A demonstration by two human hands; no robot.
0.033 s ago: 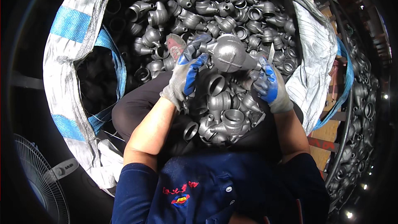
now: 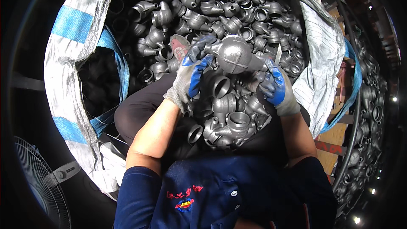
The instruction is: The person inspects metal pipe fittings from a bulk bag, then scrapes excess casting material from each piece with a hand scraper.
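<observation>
A grey metal valve-body casting (image 2: 234, 55) is held level between my two gloved hands, a raised cross on its round belly facing up. My left hand (image 2: 191, 71), in a grey glove with blue coating, is closed around its left end. At the narrower right end, the fingers of my right hand (image 2: 275, 85) are curled against the casting. A thin pointed metal blade (image 2: 278, 54) sticks up beside that thumb; its handle is hidden. Below, several similar castings (image 2: 237, 121) are heaped between my legs.
A large white woven bag (image 2: 63, 72) with blue straps surrounds me, full of more castings (image 2: 199, 17). A pinkish shoe (image 2: 180, 46) rests among them. A fan (image 2: 40, 182) stands at lower left. More castings (image 2: 360, 157) lie in a dark-rimmed container on the right.
</observation>
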